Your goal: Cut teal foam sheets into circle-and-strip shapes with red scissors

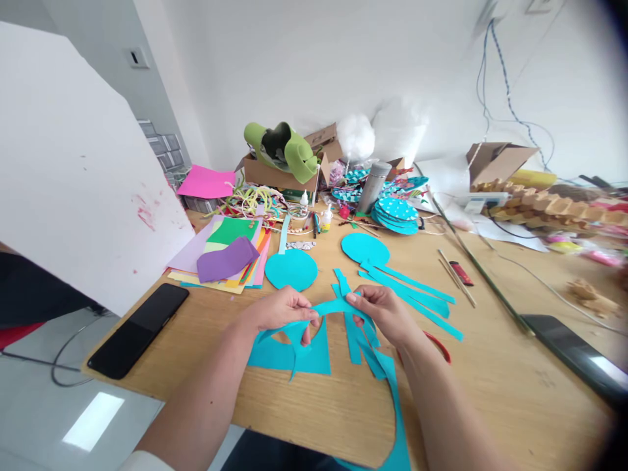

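Between both hands a curved turquoise paper strip [332,306] stretches above the table. My left hand [287,310] pinches one end of it, and my right hand [380,307] pinches the other between thumb and fingers. Turquoise offcuts [314,353] lie under my left hand, and a long curved scrap [400,418] runs down by my right wrist to the table's front edge. Beyond the hands rest two turquoise paper discs, one on the left [291,269] and one on the right [366,248]. Straight turquoise strips [417,297] lie beside the right disc. Red scissor handles [438,347] show partly behind my right forearm.
A black phone [140,330] lies at the left edge, another dark device [574,353] at the right. Coloured sheets [228,258] are stacked back left. A grey flask [373,188], glue bottles [326,218] and a cardboard box [275,175] stand behind. Thin sticks [457,278] lie right.
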A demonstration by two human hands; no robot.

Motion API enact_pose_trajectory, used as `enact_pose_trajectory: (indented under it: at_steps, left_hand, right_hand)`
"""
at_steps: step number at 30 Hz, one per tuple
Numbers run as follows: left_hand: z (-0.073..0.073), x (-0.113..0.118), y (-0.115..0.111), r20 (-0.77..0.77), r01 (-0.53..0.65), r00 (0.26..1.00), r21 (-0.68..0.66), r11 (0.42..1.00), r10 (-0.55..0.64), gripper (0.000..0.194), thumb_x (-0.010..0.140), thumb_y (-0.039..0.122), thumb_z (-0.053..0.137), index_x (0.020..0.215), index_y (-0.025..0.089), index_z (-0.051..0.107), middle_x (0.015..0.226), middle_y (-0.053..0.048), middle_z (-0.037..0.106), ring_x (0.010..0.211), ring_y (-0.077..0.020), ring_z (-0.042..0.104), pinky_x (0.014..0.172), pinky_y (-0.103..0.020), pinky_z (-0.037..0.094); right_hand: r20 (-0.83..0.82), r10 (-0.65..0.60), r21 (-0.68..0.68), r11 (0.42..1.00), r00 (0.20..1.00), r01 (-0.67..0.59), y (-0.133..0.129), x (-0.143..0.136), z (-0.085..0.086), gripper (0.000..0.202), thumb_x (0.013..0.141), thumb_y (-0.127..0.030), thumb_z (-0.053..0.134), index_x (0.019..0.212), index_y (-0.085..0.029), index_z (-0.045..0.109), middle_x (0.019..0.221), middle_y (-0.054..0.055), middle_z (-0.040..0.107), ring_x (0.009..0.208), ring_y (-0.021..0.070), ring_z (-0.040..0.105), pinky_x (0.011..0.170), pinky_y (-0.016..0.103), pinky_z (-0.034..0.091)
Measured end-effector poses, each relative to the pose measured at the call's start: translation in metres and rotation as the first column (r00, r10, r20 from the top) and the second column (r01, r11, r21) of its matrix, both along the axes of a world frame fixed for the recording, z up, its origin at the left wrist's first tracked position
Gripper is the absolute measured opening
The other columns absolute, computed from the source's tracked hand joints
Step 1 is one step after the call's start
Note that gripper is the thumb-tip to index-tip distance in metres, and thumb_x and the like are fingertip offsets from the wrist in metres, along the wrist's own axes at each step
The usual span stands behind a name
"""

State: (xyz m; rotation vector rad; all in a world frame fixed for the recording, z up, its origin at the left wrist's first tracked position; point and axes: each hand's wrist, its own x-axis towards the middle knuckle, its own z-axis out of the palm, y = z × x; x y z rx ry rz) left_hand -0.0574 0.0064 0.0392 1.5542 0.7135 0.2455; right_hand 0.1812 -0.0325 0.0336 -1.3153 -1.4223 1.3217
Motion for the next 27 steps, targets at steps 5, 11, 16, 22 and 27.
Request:
enact_pose_trajectory:
  at_steps: [5, 11, 16, 22, 27]
  left_hand:
    - [0.005, 0.0, -0.001, 0.084, 0.044, 0.996, -0.115, 0.992, -0.034, 0.034, 0.08, 0.046, 0.062, 0.079, 0.012, 0.065, 0.064, -0.006, 0.07, 0.061, -0.0159, 0.066, 0.068, -0.028, 0.047]
    - [-0.005, 0.0, 0.001, 0.178, 0.04, 0.984, -0.283, 0.958, 0.011, 0.032, 0.076, 0.042, 0.068, 0.081, 0.011, 0.065, 0.075, -0.01, 0.073, 0.066, -0.0183, 0.068, 0.07, -0.032, 0.051]
    - [-0.014, -0.003, 0.005, 0.212, 0.053, 0.977, -0.314, 0.948, 0.016, 0.034, 0.076, 0.039, 0.069, 0.091, 0.009, 0.068, 0.083, -0.013, 0.073, 0.071, -0.0195, 0.069, 0.07, -0.034, 0.053]
    - [-0.011, -0.005, 0.006, 0.197, 0.02, 0.979, -0.313, 0.949, 0.044, 0.038, 0.071, 0.04, 0.074, 0.091, 0.008, 0.07, 0.084, -0.013, 0.072, 0.072, -0.0193, 0.069, 0.067, -0.031, 0.053]
    - [-0.006, -0.004, 0.005, 0.224, 0.024, 0.973, -0.306, 0.952, 0.047, 0.045, 0.081, 0.05, 0.06, 0.09, 0.008, 0.069, 0.087, -0.013, 0.072, 0.073, -0.0193, 0.068, 0.065, -0.03, 0.052]
  right_hand:
    - [-0.063, -0.019, 0.009, 1.0, 0.998, 0.019, 0.0, -0.001, 0.0, 0.042, 0.068, -0.057, 0.071, 0.06, -0.018, 0.059, 0.049, -0.002, 0.059, 0.042, 0.0095, 0.048, 0.044, 0.023, 0.036]
    - [-0.064, -0.002, 0.073, 0.997, 0.998, 0.007, 0.001, 0.003, -0.001, 0.039, 0.073, -0.054, 0.07, 0.06, -0.018, 0.059, 0.05, -0.002, 0.06, 0.045, 0.0094, 0.05, 0.047, 0.023, 0.039]
    - [-0.042, -0.02, 0.077, 0.997, 0.999, 0.023, 0.004, 0.008, -0.005, 0.037, 0.072, -0.052, 0.071, 0.061, -0.018, 0.06, 0.051, 0.0, 0.06, 0.046, 0.0105, 0.05, 0.048, 0.024, 0.037]
    - [-0.041, -0.081, 0.114, 0.99, 0.996, 0.085, 0.006, 0.015, -0.007, 0.035, 0.073, -0.05, 0.072, 0.062, -0.018, 0.061, 0.051, 0.0, 0.061, 0.049, 0.0113, 0.05, 0.052, 0.025, 0.037]
    - [-0.072, -0.097, 0.118, 0.987, 0.993, 0.105, 0.006, 0.017, -0.009, 0.034, 0.076, -0.049, 0.07, 0.063, -0.018, 0.062, 0.051, -0.001, 0.061, 0.049, 0.0113, 0.051, 0.053, 0.025, 0.038]
